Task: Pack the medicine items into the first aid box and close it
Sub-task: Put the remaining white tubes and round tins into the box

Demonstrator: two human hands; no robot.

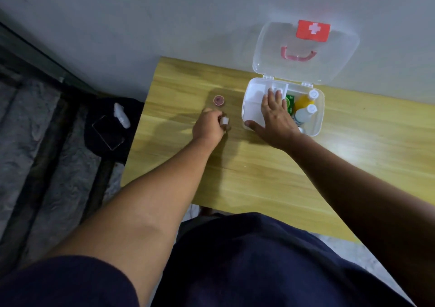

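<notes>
The clear first aid box [316,128] stands open at the table's far edge, its lid [306,48] with a red cross label and pink handle leaning against the wall. Inside on the right lie a yellow bottle [303,101], a white bottle [304,115] and a green packet [290,102]. My right hand [274,116] rests flat, fingers spread, on the white divided tray [253,95] in the box's left half. Left of the box, my left hand [209,128] is closed around a small white roll [225,121] just above the table. A small round reddish tin [219,100] sits beyond that hand.
The wooden table [247,172] stands against a grey wall. To its left, a dark bag [110,128] with a phone and a white object on it sits lower down. Grey patterned flooring lies further left.
</notes>
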